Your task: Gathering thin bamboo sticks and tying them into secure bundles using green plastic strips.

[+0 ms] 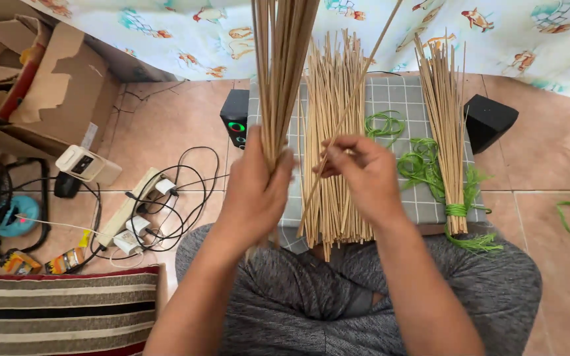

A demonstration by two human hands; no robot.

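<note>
the left hand is clenched tight around an upright bundle of thin tan bamboo sticks. just right, the right hand pinches a single slanted stick over loose sticks on the grey checked mat. far left, a torn brown cardboard box stands open, contents unclear.

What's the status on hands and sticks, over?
Left hand gripping an upright bundle of sticks. Right hand pinching a single stick, slanted. Loose stick pile and tied bundle lie on the checked mat. Nothing obstructing.
</note>
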